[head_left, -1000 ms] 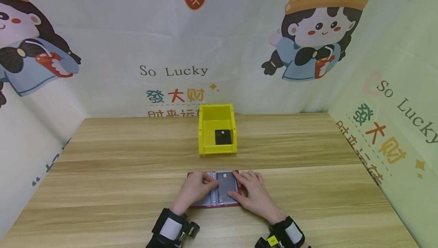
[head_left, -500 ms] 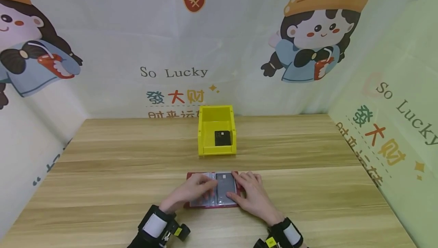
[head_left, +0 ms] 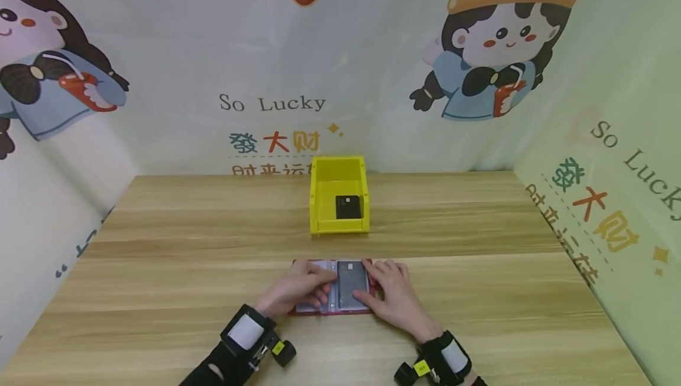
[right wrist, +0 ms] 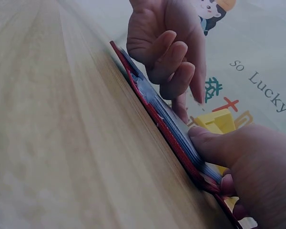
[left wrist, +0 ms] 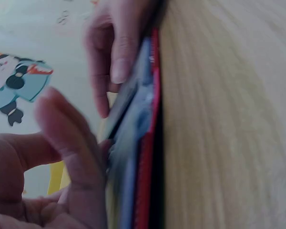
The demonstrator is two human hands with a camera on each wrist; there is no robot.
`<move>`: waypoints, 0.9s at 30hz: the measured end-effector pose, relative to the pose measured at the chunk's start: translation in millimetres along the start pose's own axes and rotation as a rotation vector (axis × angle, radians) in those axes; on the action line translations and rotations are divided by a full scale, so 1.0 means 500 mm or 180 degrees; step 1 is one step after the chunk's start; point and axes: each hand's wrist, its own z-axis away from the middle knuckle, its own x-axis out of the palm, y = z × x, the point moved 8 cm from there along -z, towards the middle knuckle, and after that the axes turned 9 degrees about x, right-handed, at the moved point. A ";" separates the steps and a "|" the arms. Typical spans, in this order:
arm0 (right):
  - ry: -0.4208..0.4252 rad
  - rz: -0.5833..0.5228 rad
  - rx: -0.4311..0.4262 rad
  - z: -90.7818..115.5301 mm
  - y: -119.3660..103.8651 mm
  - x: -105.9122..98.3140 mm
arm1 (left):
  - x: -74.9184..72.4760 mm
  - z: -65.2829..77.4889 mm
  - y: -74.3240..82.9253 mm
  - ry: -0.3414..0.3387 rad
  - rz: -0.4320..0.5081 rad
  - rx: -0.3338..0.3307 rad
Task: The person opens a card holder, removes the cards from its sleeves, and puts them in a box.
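Note:
A red card holder [head_left: 333, 300] with clear plastic sleeves lies spread on the table. A dark grey card [head_left: 352, 291] with a small chip shows in its right-hand sleeve. My right hand [head_left: 398, 300] grips the holder's right edge. In the right wrist view its thumb presses the stack of sleeves, with fingertips at the red cover. Over the left page is my left hand [head_left: 298, 284], its fingertips by the card's left edge. No separate item shows between its fingers; the left wrist view is blurred there.
Behind the holder stands a yellow bin [head_left: 339, 227] with a black card [head_left: 348, 207] in it. The wooden table [head_left: 186, 244] extends on both sides. A printed cloth [head_left: 372, 67] hangs behind, and each wrist wears a camera strap.
My left hand shifts left off the card's edge with its wrist swinging outward, then its fingertips come back toward that edge. The right hand stays in place. The head view tilts slightly down.

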 end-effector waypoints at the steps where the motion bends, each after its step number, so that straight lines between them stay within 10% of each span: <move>1: -0.0004 0.0000 0.0005 -0.001 0.001 -0.001 | -0.001 -0.004 0.002 0.0055 -0.0126 0.0057; 8: -0.0036 0.0089 0.0016 -0.003 0.003 0.000 | -0.003 -0.019 0.000 0.0345 -0.0594 0.0123; 27: -0.0035 0.0092 -0.0037 -0.004 0.000 0.002 | -0.033 -0.008 -0.001 0.0231 -0.0759 0.0032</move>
